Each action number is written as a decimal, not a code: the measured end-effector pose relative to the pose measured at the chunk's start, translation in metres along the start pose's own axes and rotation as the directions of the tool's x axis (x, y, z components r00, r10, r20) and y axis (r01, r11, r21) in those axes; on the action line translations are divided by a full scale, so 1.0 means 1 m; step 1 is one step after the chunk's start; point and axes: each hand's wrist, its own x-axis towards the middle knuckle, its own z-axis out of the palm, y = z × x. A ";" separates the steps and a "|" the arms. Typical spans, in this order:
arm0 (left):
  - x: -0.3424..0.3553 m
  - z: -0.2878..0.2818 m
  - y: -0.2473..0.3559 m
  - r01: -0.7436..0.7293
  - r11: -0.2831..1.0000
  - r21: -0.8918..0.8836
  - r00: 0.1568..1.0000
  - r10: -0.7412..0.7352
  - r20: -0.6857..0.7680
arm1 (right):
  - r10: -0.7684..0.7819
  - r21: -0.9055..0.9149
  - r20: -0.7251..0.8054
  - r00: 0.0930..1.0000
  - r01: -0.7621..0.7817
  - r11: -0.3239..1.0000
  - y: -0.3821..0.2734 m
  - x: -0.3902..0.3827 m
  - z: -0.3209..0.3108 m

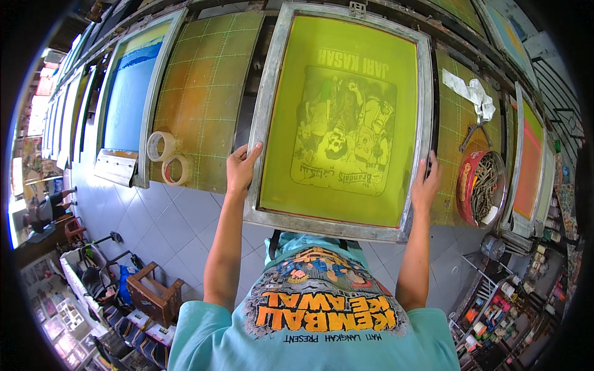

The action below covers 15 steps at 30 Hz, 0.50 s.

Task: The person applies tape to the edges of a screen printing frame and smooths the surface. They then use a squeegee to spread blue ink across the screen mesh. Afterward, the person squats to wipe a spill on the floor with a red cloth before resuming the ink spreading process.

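The left hand (244, 166) and right hand (426, 185) hold opposite long sides of a grey metal rectangular frame with yellow-green mesh (343, 133), directly before the torso, probably to balance it. A dark gap separates its left edge from an olive gridded flat board (204, 102); rightward, a round red container of metal pieces (481, 188) leaves the right hand tighter room.

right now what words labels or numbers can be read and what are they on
Yellow-green screen: dark lettering above and within its picture; partly readable, not copied.
Turquoise shirt: large orange capitals and a smaller dark line; readable, not copied.
Red tin: any markings too blurred to read.
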 end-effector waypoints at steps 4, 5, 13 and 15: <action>0.008 0.005 0.004 0.038 0.995 -0.093 0.999 -0.039 -0.009 | -0.007 0.076 0.052 0.999 0.003 0.997 -0.001 0.005 0.004; 0.007 0.008 0.006 -0.003 0.995 -0.098 0.999 -0.002 -0.046 | 0.082 0.074 0.071 0.994 -0.087 0.993 -0.003 0.007 0.003; -0.047 0.058 0.013 -0.818 0.119 0.563 0.496 0.643 0.584 | -0.486 -0.161 0.375 0.790 0.572 0.804 -0.069 -0.051 0.014; -0.054 0.073 0.012 -0.796 0.118 0.594 0.573 0.465 0.675 | -0.466 -0.176 0.523 0.713 0.626 0.760 -0.078 -0.066 0.022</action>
